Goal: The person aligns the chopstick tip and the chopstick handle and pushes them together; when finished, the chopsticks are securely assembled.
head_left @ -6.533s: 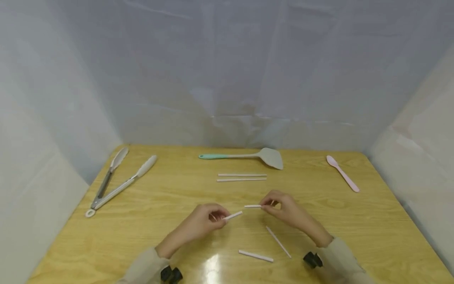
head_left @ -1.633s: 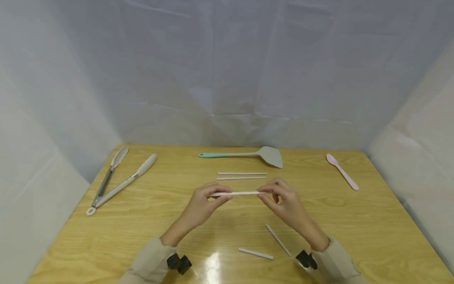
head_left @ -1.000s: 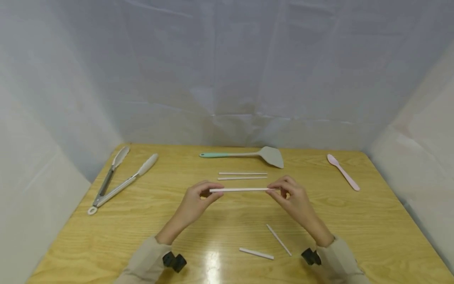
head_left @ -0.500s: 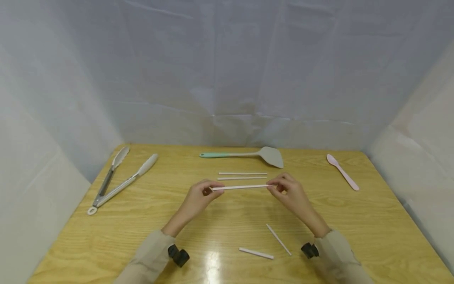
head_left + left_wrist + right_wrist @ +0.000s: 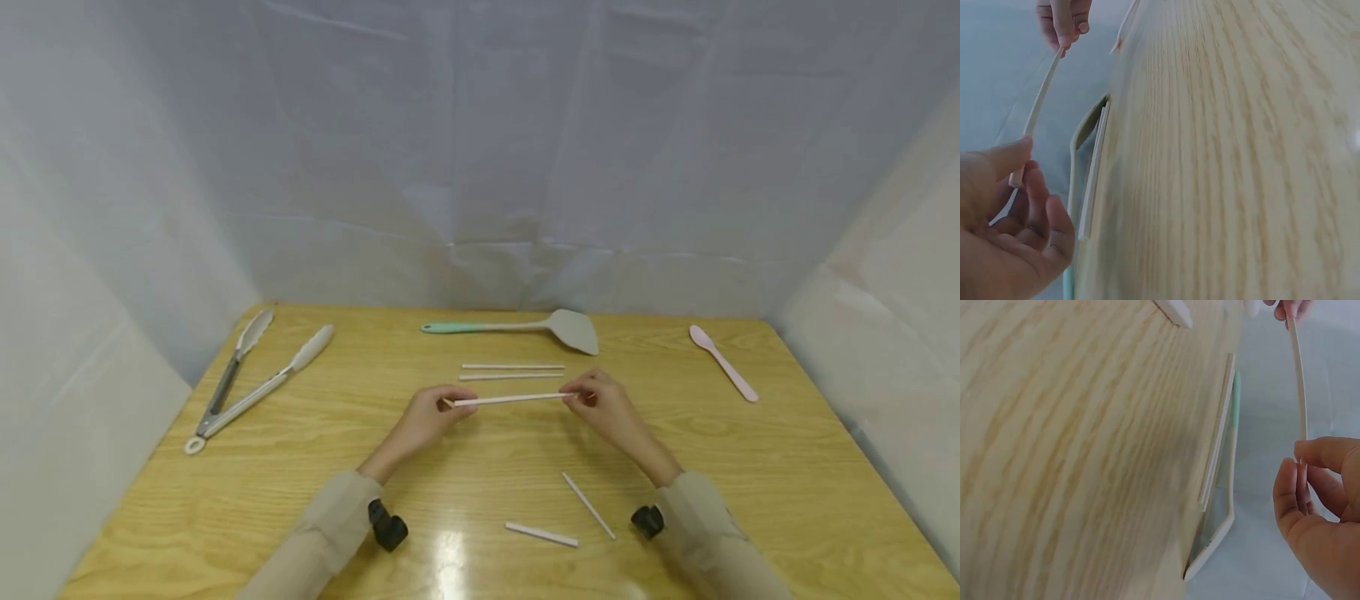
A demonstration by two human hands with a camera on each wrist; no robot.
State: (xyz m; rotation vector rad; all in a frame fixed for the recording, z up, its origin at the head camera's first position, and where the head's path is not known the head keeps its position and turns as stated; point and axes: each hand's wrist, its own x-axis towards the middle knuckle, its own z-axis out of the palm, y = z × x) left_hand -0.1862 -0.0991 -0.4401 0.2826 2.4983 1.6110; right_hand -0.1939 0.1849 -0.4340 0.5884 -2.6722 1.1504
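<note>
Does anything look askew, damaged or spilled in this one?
Mildly: in the foreground, a short, thicker white stick and a short, thin white stick lie at different slants, unlike the two long, thin white sticks, nearly parallel farther back. No spill shows; I cannot tell whether the short ones are broken.

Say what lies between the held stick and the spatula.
In the head view, two roughly parallel sticks lie between the held stick and spatula.

The stick (image 5: 517,399) bars the gap between my left fingers (image 5: 453,390) and right fingers (image 5: 582,382). Far of it, two parallel sticks (image 5: 512,367), then a spatula (image 5: 525,326), block me; two short sticks (image 5: 542,534) lie near. Bare worktop (image 5: 352,392) reaches left to the tongs (image 5: 247,404), right to the spoon (image 5: 727,367).
</note>
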